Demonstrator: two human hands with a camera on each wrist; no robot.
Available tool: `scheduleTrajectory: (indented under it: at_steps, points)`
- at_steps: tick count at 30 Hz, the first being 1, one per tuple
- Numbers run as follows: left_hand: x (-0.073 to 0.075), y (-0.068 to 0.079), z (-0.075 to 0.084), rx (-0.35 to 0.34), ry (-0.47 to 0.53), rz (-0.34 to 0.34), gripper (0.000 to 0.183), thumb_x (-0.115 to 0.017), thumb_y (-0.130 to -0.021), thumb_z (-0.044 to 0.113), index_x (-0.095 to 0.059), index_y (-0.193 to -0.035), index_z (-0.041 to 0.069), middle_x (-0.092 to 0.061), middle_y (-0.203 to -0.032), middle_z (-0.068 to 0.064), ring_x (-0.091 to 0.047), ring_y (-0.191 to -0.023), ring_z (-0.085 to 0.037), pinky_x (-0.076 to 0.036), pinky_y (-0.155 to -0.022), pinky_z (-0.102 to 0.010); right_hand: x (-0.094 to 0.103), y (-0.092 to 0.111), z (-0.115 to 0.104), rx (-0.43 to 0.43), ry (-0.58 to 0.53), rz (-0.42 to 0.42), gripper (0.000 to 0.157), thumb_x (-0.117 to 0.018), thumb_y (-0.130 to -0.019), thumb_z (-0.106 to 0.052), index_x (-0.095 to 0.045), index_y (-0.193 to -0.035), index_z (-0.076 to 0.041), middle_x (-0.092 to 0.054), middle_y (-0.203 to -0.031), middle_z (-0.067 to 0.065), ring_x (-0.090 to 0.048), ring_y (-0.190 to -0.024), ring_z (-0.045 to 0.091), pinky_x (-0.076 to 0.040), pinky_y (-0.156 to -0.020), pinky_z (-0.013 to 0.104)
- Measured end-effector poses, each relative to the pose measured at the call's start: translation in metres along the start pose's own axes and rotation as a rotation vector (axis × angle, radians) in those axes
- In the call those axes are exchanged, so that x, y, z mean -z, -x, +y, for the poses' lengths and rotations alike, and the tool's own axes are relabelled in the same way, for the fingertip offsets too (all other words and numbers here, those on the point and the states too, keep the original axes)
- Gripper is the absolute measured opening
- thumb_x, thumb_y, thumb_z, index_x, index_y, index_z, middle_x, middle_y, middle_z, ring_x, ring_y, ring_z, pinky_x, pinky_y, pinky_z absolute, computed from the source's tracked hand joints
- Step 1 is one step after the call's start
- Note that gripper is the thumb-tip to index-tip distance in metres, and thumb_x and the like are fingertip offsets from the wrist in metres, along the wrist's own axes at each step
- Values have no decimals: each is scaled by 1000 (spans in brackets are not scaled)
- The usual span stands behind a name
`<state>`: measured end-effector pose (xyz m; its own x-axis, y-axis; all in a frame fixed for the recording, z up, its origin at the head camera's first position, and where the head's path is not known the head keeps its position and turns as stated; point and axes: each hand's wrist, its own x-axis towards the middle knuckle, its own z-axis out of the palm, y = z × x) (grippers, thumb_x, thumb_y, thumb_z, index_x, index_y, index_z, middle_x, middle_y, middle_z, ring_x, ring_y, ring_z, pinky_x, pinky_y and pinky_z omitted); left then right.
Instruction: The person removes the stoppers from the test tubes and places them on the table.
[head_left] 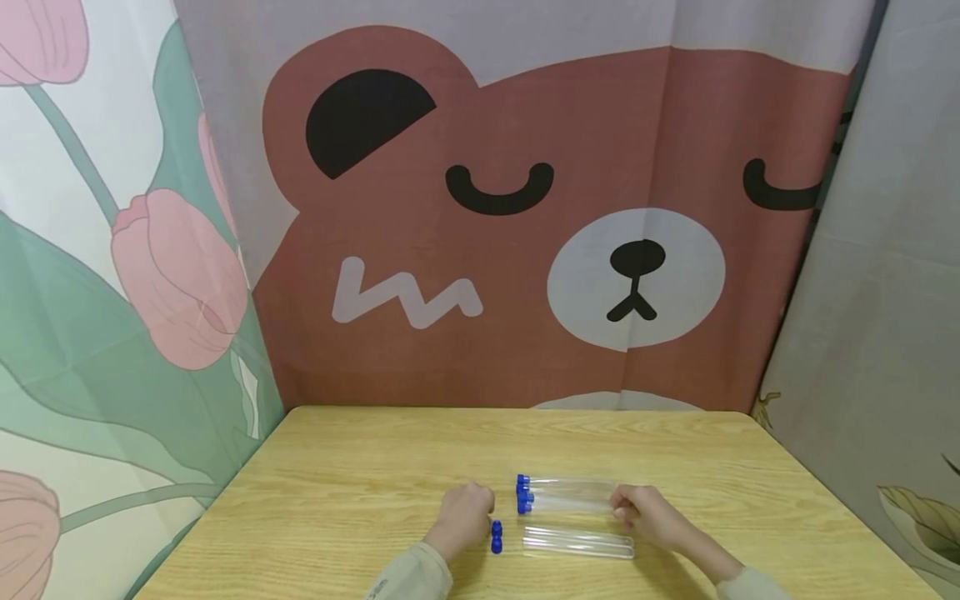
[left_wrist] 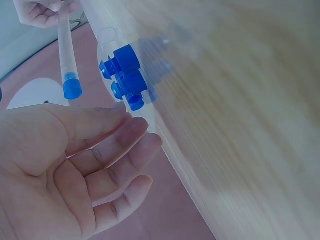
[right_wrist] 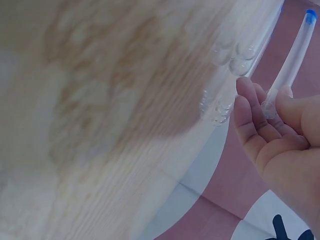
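Observation:
My right hand [head_left: 651, 515] pinches the rounded end of a clear test tube [right_wrist: 291, 62], which has a blue cap [left_wrist: 73, 88] on its far end. The left hand [left_wrist: 95, 155] has loosely bent fingers with nothing between them. Beside it on the table stand loose blue stoppers [head_left: 497, 537], close to its fingertips in the left wrist view. Uncapped clear test tubes [head_left: 577, 543] lie side by side to the right of the stoppers. Behind them are several capped test tubes [head_left: 566, 483], blue ends toward the left; the held tube overlaps this group in the head view.
The wooden table [head_left: 360, 450] runs back to a hanging cloth with a bear face [head_left: 525, 275]. A tulip-print cloth [head_left: 180, 275] hangs at the left, and a pale curtain [head_left: 862, 333] at the right.

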<state>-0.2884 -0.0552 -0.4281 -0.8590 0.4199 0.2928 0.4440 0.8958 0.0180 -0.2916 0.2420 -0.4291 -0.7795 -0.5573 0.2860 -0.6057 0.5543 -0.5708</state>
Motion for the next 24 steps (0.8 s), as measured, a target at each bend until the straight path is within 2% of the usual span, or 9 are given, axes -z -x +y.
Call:
scheduleTrajectory:
  at_steps: [7,13,24]
  points:
    - [2,2,-1,-5,4,22,8,-69,-66,7,-67,-71,12,-62,-67,3,-58,-59,-13,-43,-47,-25,0,1,2,3,-69,-8,4,-54,-83,5,-55,-80,8,-55,-66,3,-52,-54,9,-46,-48,23]
    - [2,2,-2,-3,16,30,9,-69,-66,6,-68,-73,12,-63,-69,2,-59,-60,-14,-44,-48,-26,4,3,1,-25,-124,-41,6,-51,-85,8,-55,-86,11,-57,-73,8,-54,-57,11,-49,-52,28]
    - [7,4,1,-15,41,38,9,-71,-67,8,-69,-74,12,-65,-72,3,-60,-63,-13,-45,-50,-25,5,4,1,16,-104,-41,6,-50,-84,9,-56,-87,10,-56,-74,7,-53,-58,10,-48,-51,28]
